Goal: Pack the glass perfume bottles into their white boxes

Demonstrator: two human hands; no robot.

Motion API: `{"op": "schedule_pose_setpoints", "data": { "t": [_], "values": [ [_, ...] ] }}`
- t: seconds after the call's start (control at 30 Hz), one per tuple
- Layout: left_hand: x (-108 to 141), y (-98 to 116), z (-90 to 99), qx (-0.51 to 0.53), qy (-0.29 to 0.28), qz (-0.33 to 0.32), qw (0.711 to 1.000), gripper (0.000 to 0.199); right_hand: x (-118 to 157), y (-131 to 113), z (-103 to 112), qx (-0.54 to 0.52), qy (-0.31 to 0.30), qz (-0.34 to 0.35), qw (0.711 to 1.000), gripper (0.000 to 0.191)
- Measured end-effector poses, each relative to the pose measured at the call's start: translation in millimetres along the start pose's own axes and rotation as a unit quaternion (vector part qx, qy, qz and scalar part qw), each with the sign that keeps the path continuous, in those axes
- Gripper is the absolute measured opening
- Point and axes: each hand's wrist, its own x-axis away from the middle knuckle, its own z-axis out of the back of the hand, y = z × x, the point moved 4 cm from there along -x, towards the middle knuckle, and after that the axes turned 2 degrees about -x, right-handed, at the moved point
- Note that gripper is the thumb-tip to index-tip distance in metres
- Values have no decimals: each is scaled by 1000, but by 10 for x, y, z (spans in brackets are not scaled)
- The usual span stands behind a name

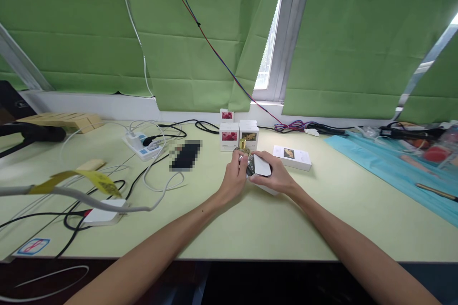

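Note:
My left hand point(234, 174) is closed around a small bottle point(242, 145) with a shiny gold cap, probably of perfume; its glass body is mostly hidden by the fingers. Against it my right hand point(275, 172) grips a white box point(263, 166), tilted, one pale face showing between thumb and fingers. Bottle and box meet at the fingertips, but I cannot tell whether the bottle is partly inside. Just behind the hands stand a white box with a pink flower picture point(229, 137) and one with a yellow flower picture point(252, 129). A longer white box point(291, 157) lies to the right.
A pixelated dark flat object point(185, 156) lies left of the hands. Further left are a power strip point(145, 147), tangled cables and a white adapter point(105, 212). Blue sheeting point(386, 167) with a pen-like stick covers the right side. Green curtains point(200, 57) hang behind.

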Motion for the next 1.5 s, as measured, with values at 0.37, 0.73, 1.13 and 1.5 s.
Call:
{"op": "schedule_pose_setpoints", "data": {
  "t": [0.37, 0.73, 1.13, 1.5],
  "values": [
    [3, 5, 3, -4, -3, 2, 1000, 33, -4, 10, 1, 0, -2, -7, 1000, 61],
    [14, -8, -4, -7, -2, 0, 1000, 34, -6, 12, -2, -3, -3, 0, 1000, 63],
    [-4, 18, -2, 15, -22, 13, 1000, 35, -2, 1, 7, -3, -2, 2, 1000, 61],
    [25, -12, -17, -7, -18, 11, 1000, 34, -4, -10, 9, -10, -6, -5, 1000, 63]
  ]
}}
